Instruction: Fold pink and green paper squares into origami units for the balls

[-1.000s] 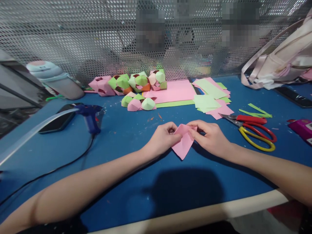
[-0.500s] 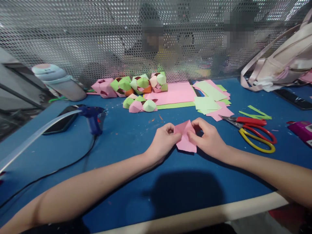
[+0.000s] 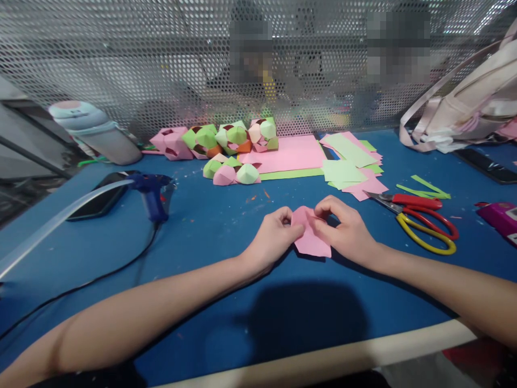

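A partly folded piece of pink paper [image 3: 312, 243] is pinched between my two hands, just above the blue table [image 3: 210, 226]. My left hand [image 3: 276, 235] grips its left side, thumb on the near face and fingers curled behind. On the opposite side, my right hand [image 3: 342, 229] holds the paper the same way, its thumb pressed near the middle crease. The fingertips behind the paper are hidden. Beyond my hands lie cut green paper sheets [image 3: 343, 171] and a larger pink sheet [image 3: 293, 151].
Folded paper shapes [image 3: 202, 141] in pink and green line the perforated metal screen [image 3: 161, 64]. Scissors [image 3: 424, 218] and green strips [image 3: 424, 188] lie right. A blue glue gun [image 3: 152, 196], with a trailing cord, and a bottle [image 3: 100, 134] stand left. A bag [image 3: 464, 113] sits back right.
The pink paper has shifted slightly right and toward me. Its pointed top edge has become rounded and bent between my fingers. Both hands keep their hold.
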Demonstrator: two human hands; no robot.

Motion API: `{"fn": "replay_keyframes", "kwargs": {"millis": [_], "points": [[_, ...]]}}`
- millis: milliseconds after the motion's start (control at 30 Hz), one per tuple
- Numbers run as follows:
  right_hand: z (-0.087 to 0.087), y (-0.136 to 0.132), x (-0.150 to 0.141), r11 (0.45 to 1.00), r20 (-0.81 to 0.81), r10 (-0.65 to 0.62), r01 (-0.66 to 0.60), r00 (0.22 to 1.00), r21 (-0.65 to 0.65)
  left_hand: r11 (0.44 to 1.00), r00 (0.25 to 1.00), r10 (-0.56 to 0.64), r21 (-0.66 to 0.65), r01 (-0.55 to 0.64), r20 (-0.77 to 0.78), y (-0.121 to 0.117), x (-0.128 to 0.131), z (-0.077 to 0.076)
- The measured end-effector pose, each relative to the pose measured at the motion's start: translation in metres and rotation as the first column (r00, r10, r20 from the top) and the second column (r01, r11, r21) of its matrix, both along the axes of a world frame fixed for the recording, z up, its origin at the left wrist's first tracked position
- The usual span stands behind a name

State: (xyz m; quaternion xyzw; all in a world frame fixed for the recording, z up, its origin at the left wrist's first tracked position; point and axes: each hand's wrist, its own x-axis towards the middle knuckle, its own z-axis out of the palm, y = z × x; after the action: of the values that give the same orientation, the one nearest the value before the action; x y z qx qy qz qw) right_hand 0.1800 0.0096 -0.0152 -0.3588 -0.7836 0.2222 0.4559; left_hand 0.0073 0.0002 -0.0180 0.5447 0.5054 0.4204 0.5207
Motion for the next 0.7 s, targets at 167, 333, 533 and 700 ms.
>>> {"fn": "replay_keyframes", "kwargs": {"millis": [167,333,533,700], "points": [[-0.0011,0.0009,0.0019,0.992,-0.008,0.089,-0.088,0.996,0.091,0.999,0.996,-0.036,-0.032,0.039,0.082,-0.0007,-0.0008,0.0028],[-0.0008,0.0009,0.0024,0.991,-0.011,0.118,-0.117,0.993,0.071,0.997,0.993,-0.07,-0.024,0.072,0.096,-0.001,-0.0025,0.0044],[-0.003,0.0025,0.0037,0.984,0.018,0.126,-0.127,0.992,0.122,0.996,0.993,-0.085,-0.012,0.086,0.079,-0.0008,-0.0035,0.0043],[0.0005,0.0018,0.0052,0.991,0.058,0.08,-0.085,0.995,0.102,0.997,0.997,-0.077,0.023,0.077,-0.007,-0.0016,-0.0035,0.0059]]}}
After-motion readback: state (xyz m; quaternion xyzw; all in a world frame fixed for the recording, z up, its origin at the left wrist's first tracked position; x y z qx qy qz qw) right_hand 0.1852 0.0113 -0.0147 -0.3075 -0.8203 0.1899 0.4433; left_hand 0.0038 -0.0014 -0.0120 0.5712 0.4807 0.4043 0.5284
